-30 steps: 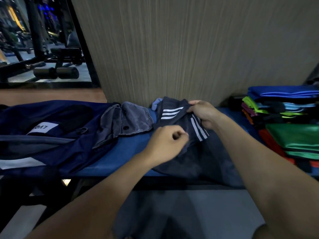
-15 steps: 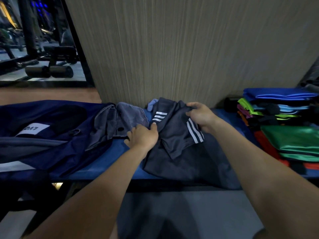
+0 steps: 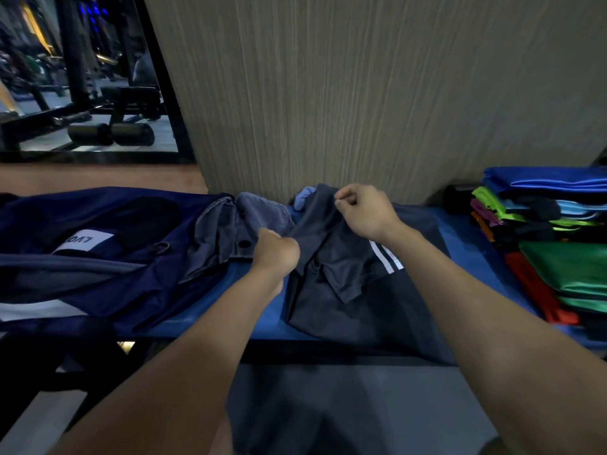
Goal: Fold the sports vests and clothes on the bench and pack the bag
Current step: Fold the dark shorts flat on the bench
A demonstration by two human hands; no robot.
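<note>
A blue padded worktop [image 3: 210, 310] spans mid-frame, carrying at left a large open navy fabric bag [image 3: 98, 257], at centre a dark grey white-striped sports garment [image 3: 345, 274], whose left fold the left hand [image 3: 276, 254] grips while the right hand [image 3: 364, 211] pinches its top edge.

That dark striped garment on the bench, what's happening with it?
A person is folding it. The left hand grips the dark garment at its left edge, and the right hand pinches its far edge. It lies on the blue bench, between an open navy bag on the left and a stack of folded colourful vests on the right.
</note>
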